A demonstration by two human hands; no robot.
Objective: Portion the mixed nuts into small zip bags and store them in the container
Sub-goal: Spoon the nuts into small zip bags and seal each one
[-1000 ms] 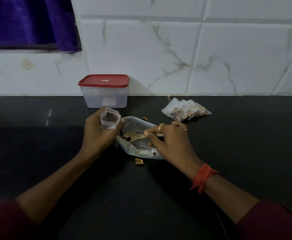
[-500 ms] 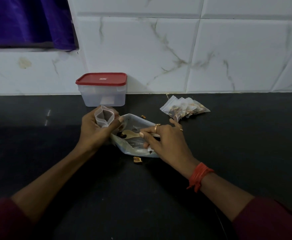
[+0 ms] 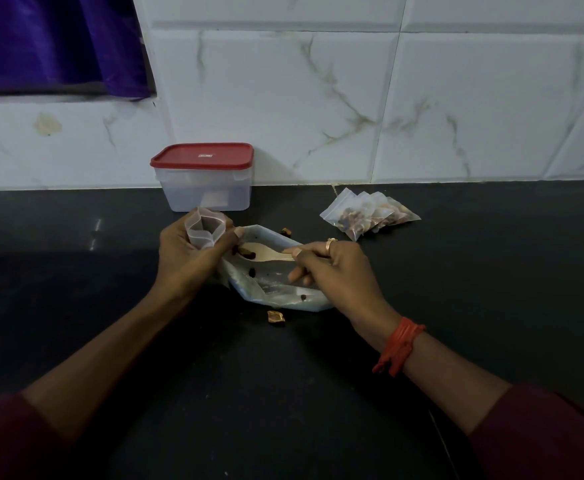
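My left hand [image 3: 188,258] grips a small clear zip bag [image 3: 202,230] upright, mouth open. My right hand [image 3: 332,271] holds a pale wooden spoon [image 3: 266,254] whose bowl carries a few dark nuts and lies just right of the left hand, inside the mouth of a large clear bag [image 3: 276,282] lying flat on the black counter. A few nuts remain in that large bag. Several filled small zip bags [image 3: 370,214] lie in a fan to the right. A clear container with a red lid [image 3: 204,176], lid on, stands against the wall.
One loose nut [image 3: 276,317] lies on the counter [image 3: 76,289] in front of the large bag, another [image 3: 286,232] behind it. A white marble-tiled wall runs along the back, with a purple curtain [image 3: 55,43] at the top left.
The spoon has stayed in the large bag's mouth, shifting slightly toward the small bag. Both hands have kept their grips. The camera view has drifted a little.
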